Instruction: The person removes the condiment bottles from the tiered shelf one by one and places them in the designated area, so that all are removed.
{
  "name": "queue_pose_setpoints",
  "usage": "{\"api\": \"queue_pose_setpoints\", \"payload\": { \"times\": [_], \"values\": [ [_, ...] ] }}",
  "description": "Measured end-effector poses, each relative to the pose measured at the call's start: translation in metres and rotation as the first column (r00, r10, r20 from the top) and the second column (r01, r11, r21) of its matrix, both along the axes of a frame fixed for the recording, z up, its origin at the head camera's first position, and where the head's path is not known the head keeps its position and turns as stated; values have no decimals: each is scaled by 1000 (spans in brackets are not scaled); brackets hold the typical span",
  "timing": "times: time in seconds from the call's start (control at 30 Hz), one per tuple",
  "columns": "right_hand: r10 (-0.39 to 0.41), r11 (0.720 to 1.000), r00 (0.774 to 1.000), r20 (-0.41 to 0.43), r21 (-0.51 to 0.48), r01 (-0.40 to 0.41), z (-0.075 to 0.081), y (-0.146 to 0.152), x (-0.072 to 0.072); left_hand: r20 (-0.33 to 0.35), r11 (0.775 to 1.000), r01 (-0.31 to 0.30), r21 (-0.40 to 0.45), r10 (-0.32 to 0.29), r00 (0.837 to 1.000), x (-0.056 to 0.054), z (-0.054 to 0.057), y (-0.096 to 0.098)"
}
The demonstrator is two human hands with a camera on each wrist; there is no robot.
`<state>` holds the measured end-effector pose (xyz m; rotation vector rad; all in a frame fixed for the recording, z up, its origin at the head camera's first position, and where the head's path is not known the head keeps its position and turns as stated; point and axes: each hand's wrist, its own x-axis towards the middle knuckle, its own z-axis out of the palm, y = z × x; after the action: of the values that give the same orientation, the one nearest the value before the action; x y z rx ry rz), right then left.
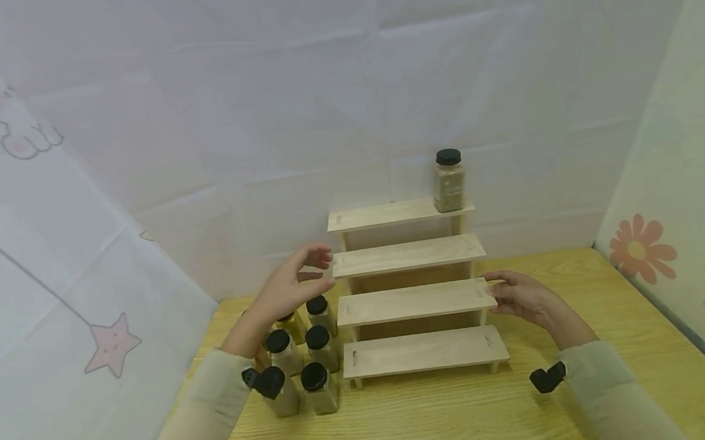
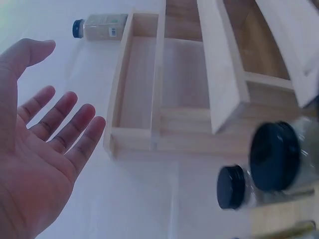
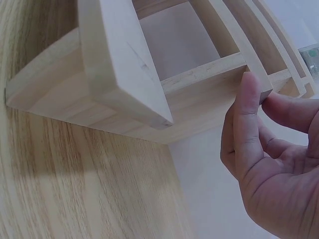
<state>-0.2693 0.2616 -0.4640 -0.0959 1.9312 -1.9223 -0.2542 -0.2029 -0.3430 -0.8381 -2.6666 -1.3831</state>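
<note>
A stepped wooden rack [image 1: 419,302] with several tiers stands on the table. My right hand [image 1: 522,297] pinches the right end of one of its lower middle boards; in the right wrist view, thumb and fingers [image 3: 247,117] meet at the board's corner. My left hand [image 1: 295,278] hangs beside the rack's left side, fingers relaxed and spread from the thumb. Nothing lies in the left palm [image 2: 40,169] in the left wrist view. One black-lidded spice jar [image 1: 449,182] stands upright at the right end of the top tier.
Several black-lidded jars [image 1: 319,386] are grouped on the table left of the rack, some partly hidden by the left forearm. A yellow wood-grain table [image 1: 428,426] bears everything. Printed white cloth [image 1: 319,99] hangs behind and along both sides.
</note>
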Motion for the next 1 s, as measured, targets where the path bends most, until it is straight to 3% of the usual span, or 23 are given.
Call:
{"api": "queue_pose_setpoints", "payload": {
  "times": [0.27,0.67,1.0],
  "values": [
    [13,1000,1000,-5,-8,-13,2,-1,1,4,999,42,-1,-42,999,-36,15,38],
    [0,1000,1000,-12,1,0,5,3,1,-10,998,56,37,-56,998,-78,30,80],
    [13,1000,1000,-28,7,-13,1,0,2,5,997,39,69,-39,999,-98,38,114]
  ]
}}
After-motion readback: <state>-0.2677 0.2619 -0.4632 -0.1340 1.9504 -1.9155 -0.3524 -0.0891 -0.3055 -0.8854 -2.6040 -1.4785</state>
